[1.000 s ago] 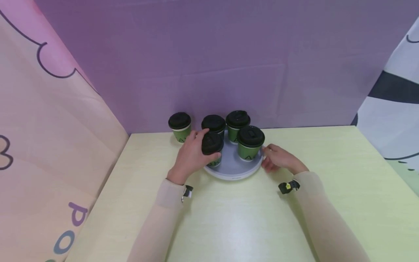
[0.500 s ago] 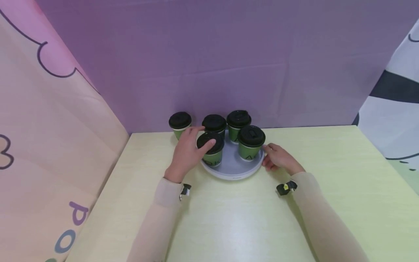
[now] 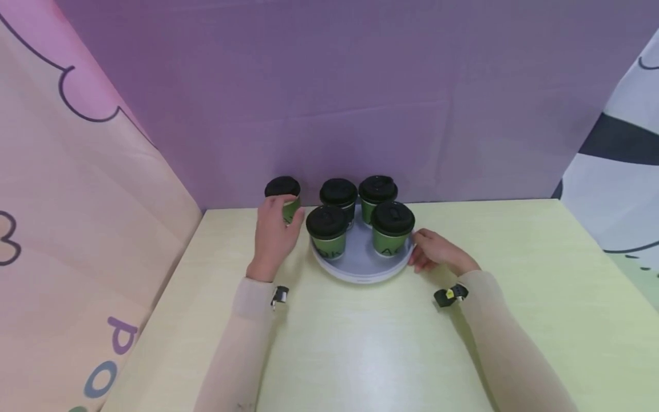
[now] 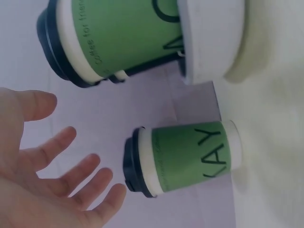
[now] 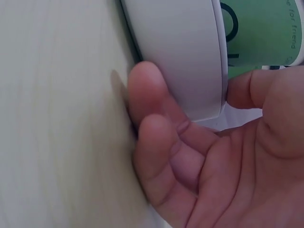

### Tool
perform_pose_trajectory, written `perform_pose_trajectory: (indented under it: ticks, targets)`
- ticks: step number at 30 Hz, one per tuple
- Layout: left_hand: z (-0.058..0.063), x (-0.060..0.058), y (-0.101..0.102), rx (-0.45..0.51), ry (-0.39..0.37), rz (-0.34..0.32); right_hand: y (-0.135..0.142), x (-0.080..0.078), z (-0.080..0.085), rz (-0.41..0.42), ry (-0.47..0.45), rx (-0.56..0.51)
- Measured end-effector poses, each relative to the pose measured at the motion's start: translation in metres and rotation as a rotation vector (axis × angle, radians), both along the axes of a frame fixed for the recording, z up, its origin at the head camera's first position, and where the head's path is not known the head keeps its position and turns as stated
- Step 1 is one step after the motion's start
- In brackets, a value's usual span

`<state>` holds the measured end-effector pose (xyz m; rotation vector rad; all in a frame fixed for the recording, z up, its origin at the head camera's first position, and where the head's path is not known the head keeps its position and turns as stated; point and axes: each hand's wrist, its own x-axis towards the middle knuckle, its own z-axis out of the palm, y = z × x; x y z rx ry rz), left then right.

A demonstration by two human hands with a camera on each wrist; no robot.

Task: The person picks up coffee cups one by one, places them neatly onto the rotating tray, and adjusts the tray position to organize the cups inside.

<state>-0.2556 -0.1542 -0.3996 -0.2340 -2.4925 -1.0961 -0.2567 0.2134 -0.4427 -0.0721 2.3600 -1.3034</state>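
Observation:
My left hand (image 3: pixel 274 237) reaches toward a lidded green paper coffee cup (image 3: pixel 291 210) standing on the table at the back left. In the left wrist view its fingers (image 4: pixel 78 173) are spread beside that cup's black lid (image 4: pixel 135 164), with a gap between most of them and the cup. My right hand (image 3: pixel 437 250) pinches the rim of a round white turntable (image 3: pixel 360 269); the right wrist view puts the thumb (image 5: pixel 247 90) on the upper edge and curled fingers (image 5: pixel 152 142) low against its side. Several lidded cups stand upright on the turntable, including front-left (image 3: pixel 329 246) and front-right (image 3: pixel 389 243) ones.
A pale wooden table (image 3: pixel 355 343) carries everything. A purple backdrop (image 3: pixel 329 103) rises right behind the back cups. A printed pale sheet (image 3: pixel 77 229) borders the left side. Two more cups, back-left (image 3: pixel 338 193) and back-right (image 3: pixel 378 189), stand on the turntable's rear.
My left hand has let go of the turntable's front-left cup and moved left to the separate cup. The turntable has turned slightly clockwise, seen from above. The right hand stays at its rim.

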Motion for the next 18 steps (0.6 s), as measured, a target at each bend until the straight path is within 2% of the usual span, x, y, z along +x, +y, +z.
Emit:
perform_pose_trajectory:
  ticks: [12, 18]
  targets:
    - [-0.016, -0.011, -0.016, -0.007, -0.013, 0.092, 0.001, 0.000, -0.004, 0.015, -0.039, -0.036]
    - [-0.019, -0.027, -0.023, -0.025, -0.054, 0.093, 0.001, 0.000, -0.004, 0.019, -0.030, -0.049]
